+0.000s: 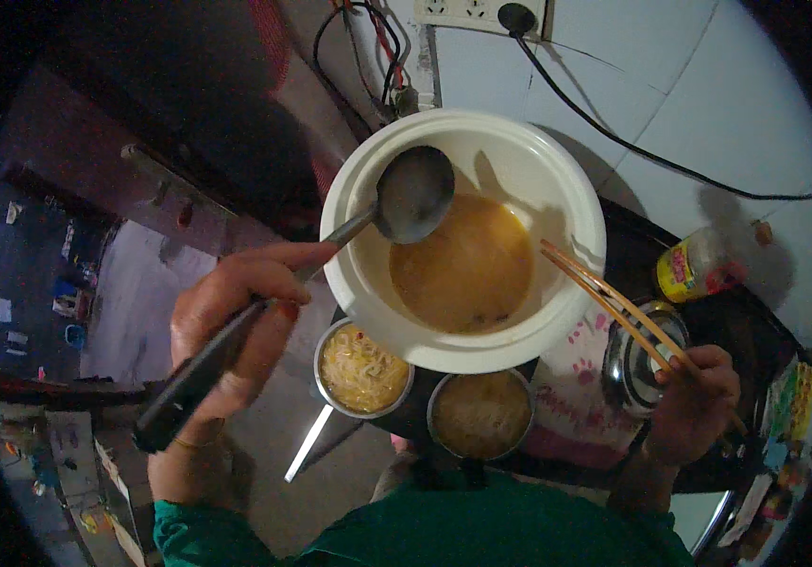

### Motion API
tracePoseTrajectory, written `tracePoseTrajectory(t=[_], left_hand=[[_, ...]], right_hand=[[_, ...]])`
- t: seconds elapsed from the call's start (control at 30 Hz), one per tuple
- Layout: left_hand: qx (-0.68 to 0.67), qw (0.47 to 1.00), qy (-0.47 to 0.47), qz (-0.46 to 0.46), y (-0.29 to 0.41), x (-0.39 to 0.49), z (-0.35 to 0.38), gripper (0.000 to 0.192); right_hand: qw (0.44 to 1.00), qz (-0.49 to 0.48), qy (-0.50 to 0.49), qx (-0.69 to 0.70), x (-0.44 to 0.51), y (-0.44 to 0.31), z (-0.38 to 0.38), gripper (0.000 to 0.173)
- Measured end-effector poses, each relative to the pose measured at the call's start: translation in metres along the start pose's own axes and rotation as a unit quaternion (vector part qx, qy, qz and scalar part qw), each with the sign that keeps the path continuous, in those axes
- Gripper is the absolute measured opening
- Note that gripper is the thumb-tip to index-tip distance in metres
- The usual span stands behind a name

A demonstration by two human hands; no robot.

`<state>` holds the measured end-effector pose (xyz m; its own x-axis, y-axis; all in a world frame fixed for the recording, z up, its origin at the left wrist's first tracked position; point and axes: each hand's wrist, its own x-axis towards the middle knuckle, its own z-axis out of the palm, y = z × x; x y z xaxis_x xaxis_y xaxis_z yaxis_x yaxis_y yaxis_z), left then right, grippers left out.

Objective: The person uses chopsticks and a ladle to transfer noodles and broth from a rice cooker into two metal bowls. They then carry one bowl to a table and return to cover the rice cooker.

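My left hand (239, 319) grips the black handle of a metal ladle (416, 195), whose bowl is over the left part of a large white pot (583, 283). Brownish broth (469, 269) lies in the pot. In my right hand (696, 404) is a pair of wooden chopsticks (618, 305), their tips above the pot's right inner wall. Below the pot stand two metal bowls: the left bowl (318, 368) holds noodle-like strands, and the right bowl (532, 418) holds brownish food or liquid.
A metal lid or dish (625, 375) lies near my right hand on a pink-and-white printed cloth (569, 397). Farther right is a clear jar with a yellow label (678, 273). A black cable (611, 138) runs from a wall socket (476, 10) across the tiles.
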<state>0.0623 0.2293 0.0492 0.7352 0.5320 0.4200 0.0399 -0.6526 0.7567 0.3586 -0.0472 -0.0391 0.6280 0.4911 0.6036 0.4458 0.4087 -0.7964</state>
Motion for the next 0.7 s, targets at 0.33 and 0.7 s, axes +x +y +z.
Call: tracePoseTrajectory(t=[0.33, 0.7], left_hand=[[0.112, 0.978, -0.172, -0.047, 0.024, 0.043, 0.024, 0.01], [-0.021, 0.991, -0.127, -0.045, 0.003, 0.059, 0.074, 0.012]], right_hand=[[0.994, 0.015, -0.036, 0.101, 0.028, 0.03, -0.009, 0.035], [0.997, 0.025, 0.026, 0.067, 0.025, 0.027, -0.022, 0.038]])
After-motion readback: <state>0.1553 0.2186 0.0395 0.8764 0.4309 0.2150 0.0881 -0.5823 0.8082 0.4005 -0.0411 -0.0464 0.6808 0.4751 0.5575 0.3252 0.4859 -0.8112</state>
